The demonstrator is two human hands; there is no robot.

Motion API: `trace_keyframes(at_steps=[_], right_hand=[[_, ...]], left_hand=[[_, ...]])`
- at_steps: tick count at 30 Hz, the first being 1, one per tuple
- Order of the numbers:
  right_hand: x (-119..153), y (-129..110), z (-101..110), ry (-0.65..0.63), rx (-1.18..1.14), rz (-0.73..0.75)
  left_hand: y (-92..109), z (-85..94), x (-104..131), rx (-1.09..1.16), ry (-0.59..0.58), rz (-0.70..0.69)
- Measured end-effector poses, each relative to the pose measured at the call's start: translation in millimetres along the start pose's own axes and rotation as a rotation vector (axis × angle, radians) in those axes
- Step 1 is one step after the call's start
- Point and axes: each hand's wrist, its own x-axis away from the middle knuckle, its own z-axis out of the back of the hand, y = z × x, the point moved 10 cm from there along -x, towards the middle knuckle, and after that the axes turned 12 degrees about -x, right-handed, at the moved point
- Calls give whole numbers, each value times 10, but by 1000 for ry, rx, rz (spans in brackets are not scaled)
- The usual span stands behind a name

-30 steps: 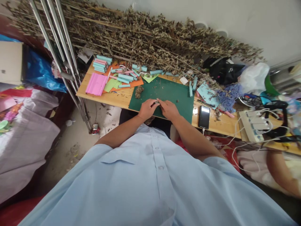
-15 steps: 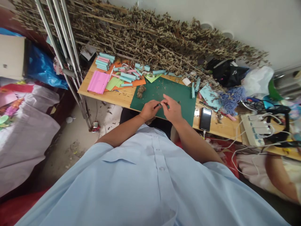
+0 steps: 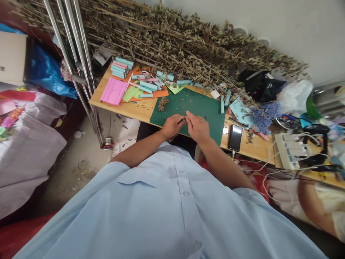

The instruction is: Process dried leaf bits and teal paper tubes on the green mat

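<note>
Over the front edge of the green cutting mat [image 3: 212, 124], my left hand [image 3: 171, 126] and my right hand [image 3: 198, 127] meet fingertip to fingertip. Pinched in the left fingers is a small dark thin piece [image 3: 182, 121], mostly hidden, whose kind I cannot make out. The right thumb and fingers close at its other end, covering it. A clump of dried plant matter [image 3: 163, 103] lies on the mat beyond my left hand, with scattered crumbs around.
Dried leafy stems [image 3: 172, 43] fill the back of the table. Blue and pink paper rolls [image 3: 148, 86] and a folded pink sheet [image 3: 114, 91] lie left. At right are a phone [image 3: 235, 137], blue string [image 3: 262, 114] and a power strip [image 3: 287, 151]. Metal poles [image 3: 78, 64] stand left.
The view has shifted slightly. Both hands stay together at the mat's front edge, with only small finger movement around the dark piece.
</note>
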Motion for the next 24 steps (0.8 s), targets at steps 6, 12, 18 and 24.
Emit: trace_keyframes(at_steps=[6,12,18,24], right_hand=[[0,57,72,45,-76,-45],[70,4,70,-49,-64,-8],[123,19,7,-101,51,-26],[140,30,22,-6,-34,-79]], left_hand=[[-25,-18,3,-5,-7,17],[-6,-23,5,-43,-39,15],[-12,-57,-2,-63,-86,32],[-24,-54,3,-72,-72,37]])
